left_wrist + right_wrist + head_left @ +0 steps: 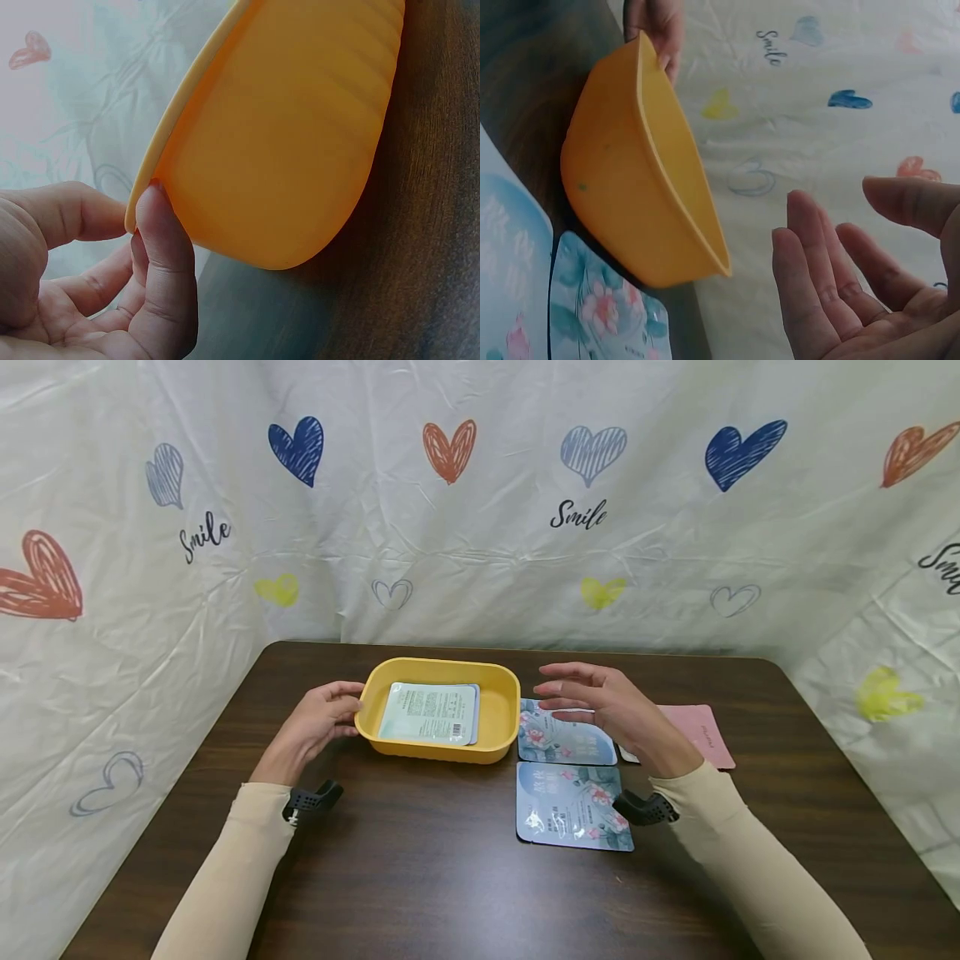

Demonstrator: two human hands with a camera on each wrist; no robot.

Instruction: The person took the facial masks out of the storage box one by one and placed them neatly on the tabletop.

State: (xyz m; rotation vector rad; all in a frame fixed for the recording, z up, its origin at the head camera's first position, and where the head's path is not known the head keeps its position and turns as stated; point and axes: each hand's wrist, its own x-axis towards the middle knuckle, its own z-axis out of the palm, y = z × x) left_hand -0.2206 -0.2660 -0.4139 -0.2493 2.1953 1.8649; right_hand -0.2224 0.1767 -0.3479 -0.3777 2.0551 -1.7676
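**Left hand (pixel 318 720) pinches a yellow plastic basin with rounded corners (pixel 498 714), right hand (pixel 600 697) is free**

The basin stands on the far part of a dark brown wood-grain table (pixel 420 852), a little to the left. The left hand is at its left end: the thumb and the fingers pinch the rim between them. The right hand holds nothing — its fingers are extended and loosely spread, near the right end of the basin but apart from it.

Inside the basin lies a flat pale green packet with printed text and a barcode (pixel 423 714); at its right side the edge of a bluish packet (pixel 476 714) shows from below.

To the right of the basin are two flat, shiny light blue packets with pink flowers. The far one (pixel 566 742) is just beside the basin, partly hidden by the right hand; the near one (pixel 572 806) lies just in front of it. Further right lies a flat pink packet (pixel 702 737), also partly covered from view. At the far side hangs a white cloth with coloured hearts (pixel 480 535).
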